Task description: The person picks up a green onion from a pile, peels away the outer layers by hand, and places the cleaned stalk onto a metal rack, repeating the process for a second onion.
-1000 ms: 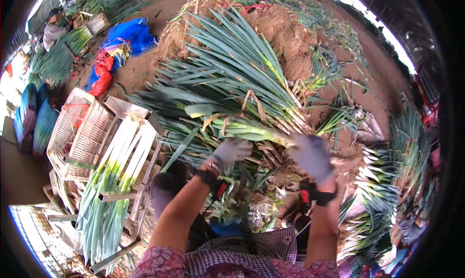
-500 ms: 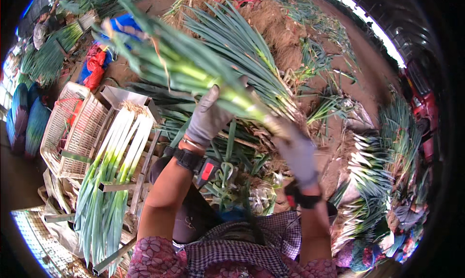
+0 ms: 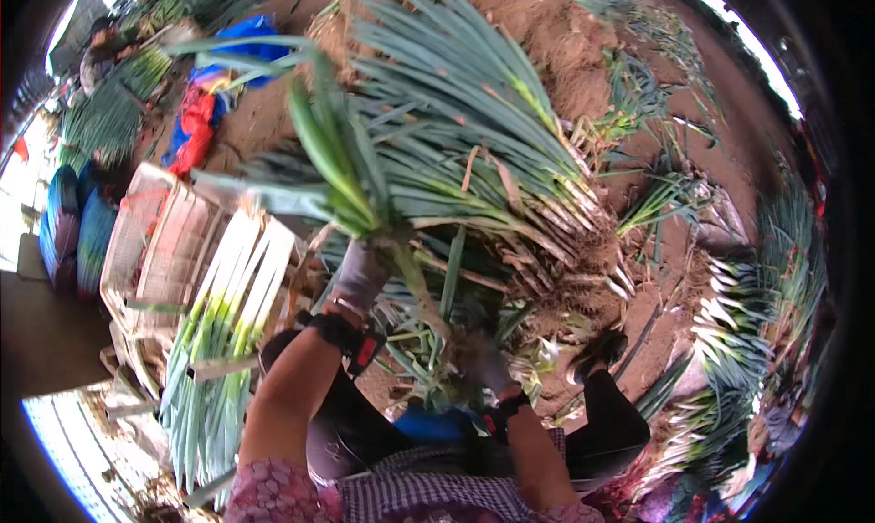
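My left hand, in a grey glove, is closed round a leek just in front of me. Its green leaves fan upward and to the left, while its stalk slants down toward my right hand. My right hand, also gloved, is at the stalk's lower end, low over my lap; motion smears its fingers. Beyond both hands lies a heap of untrimmed leeks, leaves to the far left and earthy roots to the right. Cleaned leeks with white stalks lie in a metal rack at my left.
A pale plastic basket stands left of the metal rack. Red and blue cloths lie farther back. Rows of white-stalked leeks are at the right. My shoe rests on the soil. Another person is at the far left.
Both hands have come down toward my lap, the right one also leftward. The thick green leaves stretched across the heap are gone from my grip; my left hand now holds a leek more upright.
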`<state>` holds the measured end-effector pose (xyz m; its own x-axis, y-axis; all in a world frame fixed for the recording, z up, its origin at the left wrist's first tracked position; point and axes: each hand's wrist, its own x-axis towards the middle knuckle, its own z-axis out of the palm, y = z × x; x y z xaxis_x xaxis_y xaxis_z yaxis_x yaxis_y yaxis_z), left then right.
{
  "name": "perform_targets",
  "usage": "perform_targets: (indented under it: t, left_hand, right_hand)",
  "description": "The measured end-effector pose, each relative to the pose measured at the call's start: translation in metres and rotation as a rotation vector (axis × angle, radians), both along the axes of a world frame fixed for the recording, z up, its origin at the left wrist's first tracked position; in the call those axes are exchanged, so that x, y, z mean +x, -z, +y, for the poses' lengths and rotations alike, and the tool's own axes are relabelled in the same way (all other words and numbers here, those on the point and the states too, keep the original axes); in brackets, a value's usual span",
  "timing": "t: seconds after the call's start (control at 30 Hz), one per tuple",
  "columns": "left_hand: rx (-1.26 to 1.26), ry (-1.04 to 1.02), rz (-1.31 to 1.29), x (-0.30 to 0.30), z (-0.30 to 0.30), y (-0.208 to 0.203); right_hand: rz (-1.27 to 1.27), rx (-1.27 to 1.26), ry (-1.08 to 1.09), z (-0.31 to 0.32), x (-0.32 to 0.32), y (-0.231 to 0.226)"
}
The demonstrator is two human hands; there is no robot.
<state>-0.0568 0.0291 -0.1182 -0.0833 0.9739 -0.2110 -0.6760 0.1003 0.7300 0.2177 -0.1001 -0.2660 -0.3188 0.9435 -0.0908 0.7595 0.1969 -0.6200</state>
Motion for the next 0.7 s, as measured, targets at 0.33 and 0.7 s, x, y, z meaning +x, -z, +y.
perform_targets:
  t: [0.33, 0.7]
  left_hand:
    - [0.116, 0.431, 0.111, 0.014, -0.008, -0.036]
    - [0.006, 0.011, -0.143, 0.005, -0.017, -0.056]
  right_hand:
    - [0.839, -0.156, 0.09, 0.099, -0.086, -0.215]
    - [0.965, -0.166, 0.223, 0.096, -0.136, -0.207]
